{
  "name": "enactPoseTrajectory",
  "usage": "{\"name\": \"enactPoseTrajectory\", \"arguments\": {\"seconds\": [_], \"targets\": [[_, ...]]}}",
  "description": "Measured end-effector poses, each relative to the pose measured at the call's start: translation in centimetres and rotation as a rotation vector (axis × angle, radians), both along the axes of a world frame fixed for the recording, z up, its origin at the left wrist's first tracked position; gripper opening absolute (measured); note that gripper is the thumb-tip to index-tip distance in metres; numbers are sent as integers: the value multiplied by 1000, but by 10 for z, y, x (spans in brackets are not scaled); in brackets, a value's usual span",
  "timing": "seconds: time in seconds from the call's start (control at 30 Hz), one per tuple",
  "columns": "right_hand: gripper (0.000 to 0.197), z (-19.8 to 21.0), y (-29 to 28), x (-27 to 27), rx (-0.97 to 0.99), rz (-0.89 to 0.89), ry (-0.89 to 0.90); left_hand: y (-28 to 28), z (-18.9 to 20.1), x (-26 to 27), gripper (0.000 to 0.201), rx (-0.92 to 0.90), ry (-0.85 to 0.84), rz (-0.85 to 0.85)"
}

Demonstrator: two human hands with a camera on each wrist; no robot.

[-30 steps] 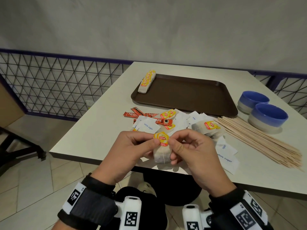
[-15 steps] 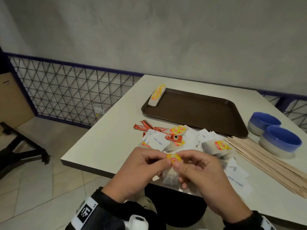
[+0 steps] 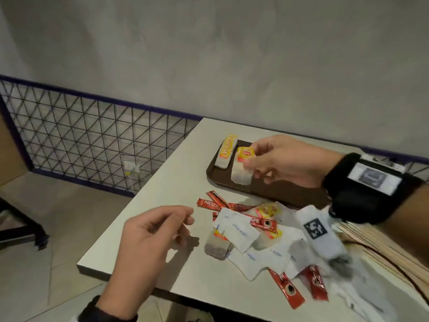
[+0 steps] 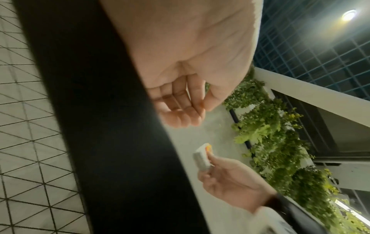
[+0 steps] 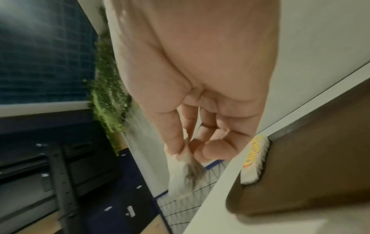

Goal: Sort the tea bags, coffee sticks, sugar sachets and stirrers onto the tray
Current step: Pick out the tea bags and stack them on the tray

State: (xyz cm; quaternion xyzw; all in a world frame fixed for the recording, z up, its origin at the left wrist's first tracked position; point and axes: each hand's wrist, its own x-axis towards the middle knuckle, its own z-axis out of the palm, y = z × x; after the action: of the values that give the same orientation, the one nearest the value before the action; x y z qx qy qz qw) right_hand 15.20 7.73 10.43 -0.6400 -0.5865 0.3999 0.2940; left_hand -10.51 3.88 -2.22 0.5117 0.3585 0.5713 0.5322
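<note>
My right hand (image 3: 260,163) pinches a tea bag (image 3: 242,170) by its yellow tag and holds it above the left end of the brown tray (image 3: 267,191), beside a row of tea bags (image 3: 226,152) standing in the tray's far left corner. The right wrist view shows the same tea bag (image 5: 184,171) hanging from my thumb and finger, with the row of tea bags (image 5: 253,159) to its right. My left hand (image 3: 162,228) hovers over the table's near left part, fingers loosely curled and holding nothing. A mixed pile lies below the tray: red coffee sticks (image 3: 264,223), white sugar sachets (image 3: 236,230), more tea bags (image 3: 217,246).
Wooden stirrers (image 3: 380,245) lie in a bundle at the right of the white table (image 3: 167,187). The table's near edge and left corner are close to my left hand. A wire mesh railing (image 3: 92,140) runs along the left behind the table.
Both hands held the tea bag over the near table edge. My right hand has carried it up and away to the tray's left end; my left hand let go and stayed near.
</note>
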Motion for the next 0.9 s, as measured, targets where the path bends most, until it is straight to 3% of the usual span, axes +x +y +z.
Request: {"name": "enactPoseTrajectory", "arguments": {"seconds": [0.1,0.2,0.27,0.4,0.5,0.67,0.8,0.9], "targets": [[12,-7,61,-3,-113,-31,-119,7,-6,-3,28,-24,12,-28],[18,-20,100,-9,-221,-26,-241,7,-8,-2,9,2,19,-77],[5,-28,117,-14,-265,-23,-244,8,-9,-2,9,4,-6,-101],[14,-43,147,-16,-312,-55,-219,13,-9,-5,11,-3,9,-157],[4,-52,158,-14,-356,-89,-243,17,-12,-5,29,46,-2,-178],[7,-57,167,-13,-337,-171,-207,20,-19,-6,31,104,-9,-208],[38,-59,164,-14,-361,-230,-156,21,-19,-3,32,108,-19,-182],[39,-58,156,-13,-377,-251,-148,23,-20,-3,39,140,-21,-181]]}}
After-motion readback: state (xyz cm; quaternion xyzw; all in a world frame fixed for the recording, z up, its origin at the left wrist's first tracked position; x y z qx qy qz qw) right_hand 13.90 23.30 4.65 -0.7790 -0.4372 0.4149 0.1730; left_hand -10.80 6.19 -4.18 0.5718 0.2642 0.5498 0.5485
